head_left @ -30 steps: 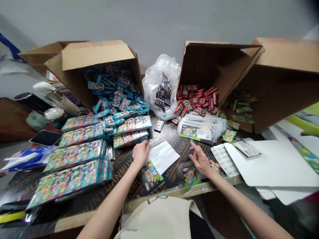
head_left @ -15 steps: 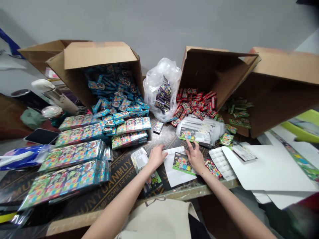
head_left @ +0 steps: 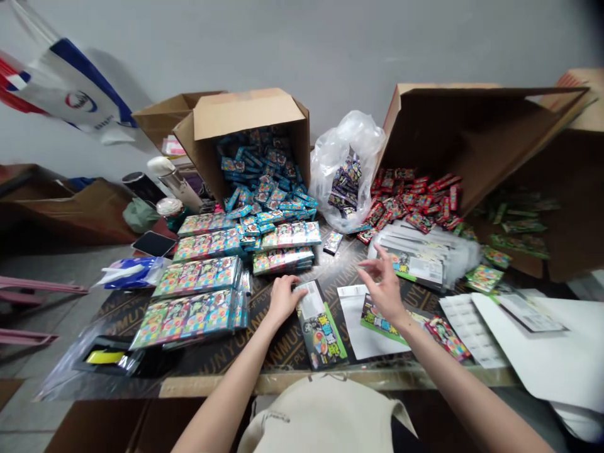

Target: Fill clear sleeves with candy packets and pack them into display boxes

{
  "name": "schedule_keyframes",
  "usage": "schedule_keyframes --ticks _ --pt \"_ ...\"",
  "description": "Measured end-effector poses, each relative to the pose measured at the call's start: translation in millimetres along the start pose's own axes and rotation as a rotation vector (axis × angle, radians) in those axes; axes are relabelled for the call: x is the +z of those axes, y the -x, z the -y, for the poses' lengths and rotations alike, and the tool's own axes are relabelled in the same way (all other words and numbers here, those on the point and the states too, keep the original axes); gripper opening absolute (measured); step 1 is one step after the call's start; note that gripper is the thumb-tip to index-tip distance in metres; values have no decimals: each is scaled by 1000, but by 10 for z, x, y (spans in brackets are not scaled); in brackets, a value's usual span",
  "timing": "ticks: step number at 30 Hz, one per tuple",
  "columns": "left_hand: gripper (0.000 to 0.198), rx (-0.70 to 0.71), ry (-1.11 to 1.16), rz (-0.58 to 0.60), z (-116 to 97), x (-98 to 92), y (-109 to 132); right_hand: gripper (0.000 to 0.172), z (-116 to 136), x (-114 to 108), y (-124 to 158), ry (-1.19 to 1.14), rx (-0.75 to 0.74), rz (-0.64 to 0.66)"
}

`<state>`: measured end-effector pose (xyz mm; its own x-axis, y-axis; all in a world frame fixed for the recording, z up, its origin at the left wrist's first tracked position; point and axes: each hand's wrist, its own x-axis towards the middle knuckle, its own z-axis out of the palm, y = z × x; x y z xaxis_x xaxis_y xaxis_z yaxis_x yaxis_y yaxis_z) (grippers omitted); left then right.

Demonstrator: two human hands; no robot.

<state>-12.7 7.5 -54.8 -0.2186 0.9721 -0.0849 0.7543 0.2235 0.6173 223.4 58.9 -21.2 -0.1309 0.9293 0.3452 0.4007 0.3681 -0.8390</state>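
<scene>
My left hand rests on the top end of a dark printed packet lying near the table's front edge, fingers curled over its white upper part. My right hand hovers with fingers spread, holding nothing, above a white pouch that has a green printed card on it. A small red packet lies to the right of my right wrist.
Tipped cardboard boxes spill blue packets, red packets and green packets. A clear bag holds purple ones. Stacks of filled colourful packs lie left. A pile of header bags and white sheets sit right.
The view swung left. My left hand left the white pouch and went onto the dark packet on its left. My right hand lifted off the green card and opened.
</scene>
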Motion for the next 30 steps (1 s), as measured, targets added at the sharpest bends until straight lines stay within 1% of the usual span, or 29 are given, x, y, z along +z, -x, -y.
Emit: schedule_keyframes --ticks 2,4,6,8,10,12,15,16,19,21,23,25,30 --pt "20 18 82 4 -92 -48 -29 71 84 114 -70 -76 18 108" --pt "17 35 176 25 -173 -107 -64 79 109 224 -111 -152 47 205" --pt "17 44 276 61 -233 -158 -96 83 106 328 -119 -249 102 274" --pt "21 42 376 103 -272 -188 -116 83 101 412 -102 -354 156 311" --pt "26 36 462 136 -297 -196 -119 81 102 463 -74 -431 179 304" --pt "29 32 525 145 -315 -193 -105 79 102 479 -50 -477 176 276" --pt "30 37 583 125 -343 -194 -73 80 93 453 -29 -524 170 258" --pt "30 40 610 136 -354 -203 -65 80 89 437 -25 -535 170 257" --pt "28 19 692 241 -385 -256 -64 79 76 387 -15 -553 173 250" --pt "27 -11 698 288 -408 -296 -76 79 65 364 -10 -569 173 244" --pt "24 -17 673 275 -433 -323 -83 80 48 351 -3 -585 168 240" --pt "20 8 643 251 -457 -333 -67 81 25 347 9 -584 163 236" --pt "13 226 428 150 -491 -309 46 80 0 326 31 -526 143 243"
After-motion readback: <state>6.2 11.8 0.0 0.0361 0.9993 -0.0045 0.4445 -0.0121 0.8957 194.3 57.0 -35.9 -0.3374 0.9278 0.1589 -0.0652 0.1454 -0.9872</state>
